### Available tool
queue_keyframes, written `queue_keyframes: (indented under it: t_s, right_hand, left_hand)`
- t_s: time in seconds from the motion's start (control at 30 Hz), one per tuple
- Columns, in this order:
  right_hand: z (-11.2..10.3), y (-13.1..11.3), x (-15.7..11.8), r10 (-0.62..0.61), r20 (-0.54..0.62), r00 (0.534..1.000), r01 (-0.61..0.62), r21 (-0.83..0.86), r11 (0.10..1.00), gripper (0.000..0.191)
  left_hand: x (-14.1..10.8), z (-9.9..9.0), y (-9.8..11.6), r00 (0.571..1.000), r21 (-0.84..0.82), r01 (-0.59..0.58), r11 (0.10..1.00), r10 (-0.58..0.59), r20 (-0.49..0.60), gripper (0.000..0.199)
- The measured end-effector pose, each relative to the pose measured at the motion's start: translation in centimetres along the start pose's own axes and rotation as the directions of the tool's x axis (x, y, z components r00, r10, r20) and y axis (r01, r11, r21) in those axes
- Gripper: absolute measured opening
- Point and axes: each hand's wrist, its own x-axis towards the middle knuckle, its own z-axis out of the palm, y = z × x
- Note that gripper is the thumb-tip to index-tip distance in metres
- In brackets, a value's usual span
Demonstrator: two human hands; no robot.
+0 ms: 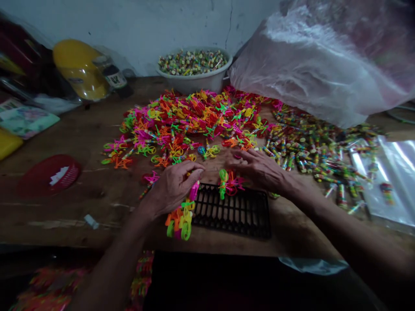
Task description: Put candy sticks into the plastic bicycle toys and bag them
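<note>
My left hand (177, 185) is closed around a row of small plastic toy bicycles (180, 218) in orange, yellow, green and pink, which hang below its fingers. Under my hands lies a black slotted rack (233, 211), with a green toy bicycle (223, 183) and a pink-red one (234, 185) at its far edge. My right hand (259, 168) reaches just beyond the rack, fingers stretched out and apart. A small pink piece is by its fingertips; whether they touch it I cannot tell. Ahead of both hands spreads a heap of colourful toy bicycles (194, 116).
Many small patterned tubes (308, 147) lie at the right, below a large clear plastic bag (311, 65). A white basin (194, 80) full of small pieces stands against the wall. On the left are a red basket (48, 177) with white bits and a yellow container (78, 65).
</note>
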Motion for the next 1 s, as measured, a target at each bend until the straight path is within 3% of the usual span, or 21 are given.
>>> queue_keyframes:
  t_s: [0.17,0.3,0.4,0.53,0.67,0.73,0.9,1.0]
  right_hand:
    - [-0.2,0.0,-1.0,-0.043,0.021,0.999,0.041,0.103,0.994,0.025]
    - [-1.2,1.0,-2.2,0.164,-0.096,0.982,-0.132,0.278,0.951,0.021]
    - [-2.3,0.5,-3.1,0.347,-0.034,0.937,-0.309,0.378,0.873,0.028]
    - [-3.0,-1.3,-3.5,0.572,-0.112,0.812,-0.472,0.451,0.758,0.025]
    - [-2.7,-2.4,-3.7,0.611,-0.099,0.785,-0.489,0.507,0.71,0.022]
    - [-2.2,-3.2,-4.0,0.645,-0.049,0.763,-0.478,0.628,0.614,0.027]
    - [-0.5,-6.7,-4.1,0.634,0.19,0.75,-0.413,0.883,0.224,0.033]
    - [-0.3,-8.8,-3.6,0.614,0.244,0.751,-0.402,0.906,0.132,0.032]
  left_hand:
    - [0.1,0.0,0.0,1.0,-0.019,-0.008,1.0,0.007,-0.003,0.026]
    - [0.1,0.0,0.0,1.0,0.005,-0.004,1.0,0.004,-0.008,0.027]
    - [0.1,0.1,0.0,1.0,0.017,-0.011,1.0,0.011,-0.009,0.028]
    - [0.2,0.2,-0.2,0.999,0.025,-0.027,0.999,0.027,-0.02,0.029]
    - [0.2,0.2,-0.1,0.999,0.043,-0.02,0.999,0.021,-0.032,0.031]
    - [0.1,0.2,0.1,0.999,0.056,-0.012,0.998,0.015,-0.038,0.032]
    - [0.0,0.4,0.3,0.998,0.054,-0.022,0.998,0.025,-0.052,0.032]
    - [0.1,0.6,0.0,0.995,0.043,-0.061,0.997,0.065,-0.075,0.029]
